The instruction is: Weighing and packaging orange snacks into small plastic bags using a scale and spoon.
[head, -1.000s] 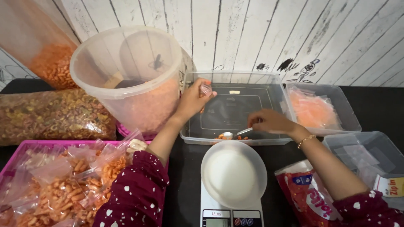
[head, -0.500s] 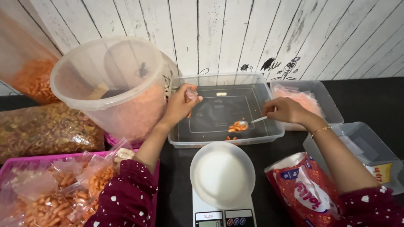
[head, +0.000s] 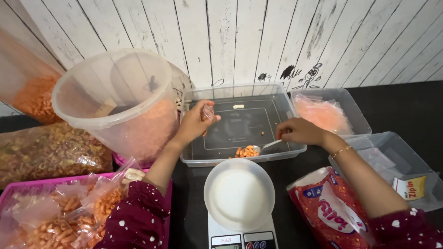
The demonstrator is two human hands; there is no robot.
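Note:
My left hand [head: 194,121] holds a small clear plastic bag [head: 208,112] over the left side of a clear rectangular tub [head: 240,92]. My right hand [head: 299,131] grips a metal spoon [head: 262,146] whose bowl rests among a small heap of orange snack pieces [head: 247,151] at the tub's near wall. A few loose pieces lie on the tub floor. In front of the tub a white bowl [head: 239,193] sits on a digital scale [head: 240,237].
A big clear bucket [head: 115,99] with orange snacks leans at the left. Bags of snacks [head: 50,152] lie beside it, and a pink tray [head: 60,210] holds filled small bags. A red snack packet [head: 330,210] and two more clear tubs [head: 330,113] [head: 397,168] are at the right.
The spoon, lifted with snack pieces half a second ago, has come back down to the tub's near wall. My right hand moved toward me. The left hand stayed holding the bag.

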